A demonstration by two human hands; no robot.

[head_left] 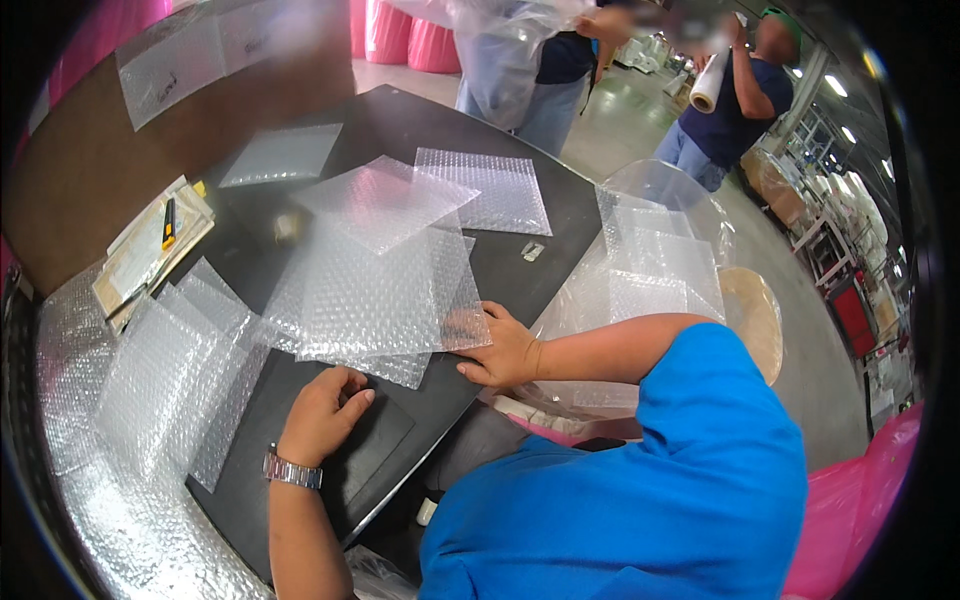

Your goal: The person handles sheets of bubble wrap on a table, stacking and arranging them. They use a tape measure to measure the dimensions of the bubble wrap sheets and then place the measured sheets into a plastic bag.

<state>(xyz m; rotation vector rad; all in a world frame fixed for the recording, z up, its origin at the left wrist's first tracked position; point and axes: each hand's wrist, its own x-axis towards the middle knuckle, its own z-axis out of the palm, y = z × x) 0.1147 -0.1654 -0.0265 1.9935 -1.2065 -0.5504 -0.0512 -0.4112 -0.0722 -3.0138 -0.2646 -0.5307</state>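
Clear, square-cut bubble-wrap sheets (375, 290) lie overlapped at the middle of the black, flat surface (545, 275), reaching toward its near edge. The right hand (503, 350) is at their right side, thumb spread from the fingers, which show partly through the plastic; whether they pinch a sheet, I cannot tell. The left hand (325, 405) is just beside the sheets' near corner, fingers bent; I cannot tell whether they are pressed together. Off the near edge, toward the right corner, a large clear plastic bag (572, 290) holds more translucent bubble-wrap pieces (660, 265). Another overlapping bubble-wrap pile (165, 375) lies along the left edge. Beyond the far corner stand bulging pink plastic sacks (390, 38), their contents indistinct.
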